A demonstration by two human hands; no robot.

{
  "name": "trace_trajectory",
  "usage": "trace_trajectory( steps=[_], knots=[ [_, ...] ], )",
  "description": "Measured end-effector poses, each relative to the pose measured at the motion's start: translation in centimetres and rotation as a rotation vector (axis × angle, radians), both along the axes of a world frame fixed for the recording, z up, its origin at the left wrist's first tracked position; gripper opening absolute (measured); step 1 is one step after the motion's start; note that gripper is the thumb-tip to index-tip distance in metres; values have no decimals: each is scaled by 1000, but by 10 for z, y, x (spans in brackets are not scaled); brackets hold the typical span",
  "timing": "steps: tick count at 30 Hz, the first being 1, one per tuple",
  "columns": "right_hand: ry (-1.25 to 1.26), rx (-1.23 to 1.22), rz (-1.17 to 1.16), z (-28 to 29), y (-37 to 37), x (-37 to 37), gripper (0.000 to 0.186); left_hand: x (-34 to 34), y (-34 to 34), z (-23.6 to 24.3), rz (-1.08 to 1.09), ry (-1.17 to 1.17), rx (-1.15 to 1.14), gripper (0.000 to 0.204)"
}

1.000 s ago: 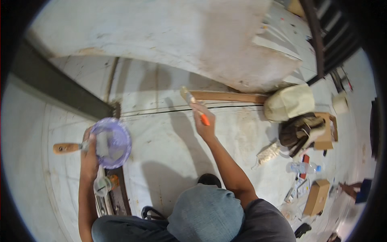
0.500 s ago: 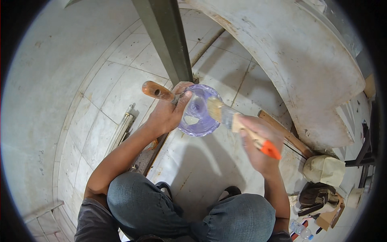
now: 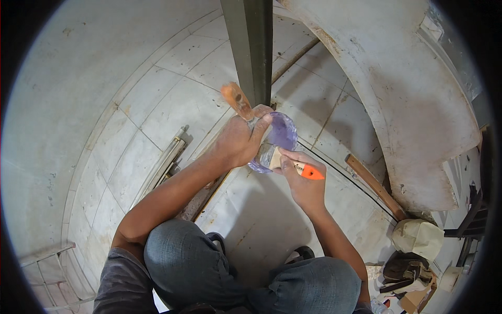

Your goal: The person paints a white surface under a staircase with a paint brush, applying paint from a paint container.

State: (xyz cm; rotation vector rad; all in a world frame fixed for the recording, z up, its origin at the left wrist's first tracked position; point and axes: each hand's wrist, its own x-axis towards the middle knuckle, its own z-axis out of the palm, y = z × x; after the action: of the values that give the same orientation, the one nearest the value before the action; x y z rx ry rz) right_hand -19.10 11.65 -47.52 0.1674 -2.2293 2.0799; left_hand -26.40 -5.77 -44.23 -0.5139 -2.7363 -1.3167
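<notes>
Near the middle, my left hand (image 3: 241,140) is closed around a shallow purple container (image 3: 282,131) with a white crust on its rim, together with a scraper (image 3: 236,99) whose wooden handle points up and left. My right hand (image 3: 304,186) grips a paintbrush (image 3: 307,170) with a pale handle and an orange tip. The brush head is at the lower inside of the container, partly behind the rim and my fingers, so I cannot make out whether it touches the bottom.
A dark metal post (image 3: 248,47) stands just beyond my hands. Long tubes (image 3: 162,167) lie left on the tiles. A large curved pale panel (image 3: 397,104) and a wooden batten (image 3: 374,183) are right, with a cream bag (image 3: 417,238), dark backpack (image 3: 402,269) and cardboard (image 3: 415,297) below.
My view has swung from the right-hand clutter toward the post. The brush has come from out over the floor into the container, and since half a second ago has moved lower and left.
</notes>
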Motion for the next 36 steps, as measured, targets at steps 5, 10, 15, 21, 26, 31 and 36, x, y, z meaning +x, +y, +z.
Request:
trace_trajectory(
  steps=[5,10,15,21,26,31,36],
  knots=[
    [-207,-368,-26,2,5,-1,32,-2,-11,6,23,-105,-11,50],
    [-195,-441,-59,-3,10,-2,32,-5,-7,7,32,-282,95,62],
    [-197,-460,-82,-1,10,1,30,-13,-10,-24,42,-430,434,68],
    [90,43,-163,-17,26,11,23,-3,6,-26,38,-423,407,67],
    [122,224,-234,-26,32,13,27,-4,5,-33,48,-469,348,70],
    [-321,-191,-124,-21,38,9,34,-6,4,-41,-14,-515,368,69],
    [-325,-317,-124,-39,50,13,39,-5,3,-34,-64,-889,711,67]
  ],
)
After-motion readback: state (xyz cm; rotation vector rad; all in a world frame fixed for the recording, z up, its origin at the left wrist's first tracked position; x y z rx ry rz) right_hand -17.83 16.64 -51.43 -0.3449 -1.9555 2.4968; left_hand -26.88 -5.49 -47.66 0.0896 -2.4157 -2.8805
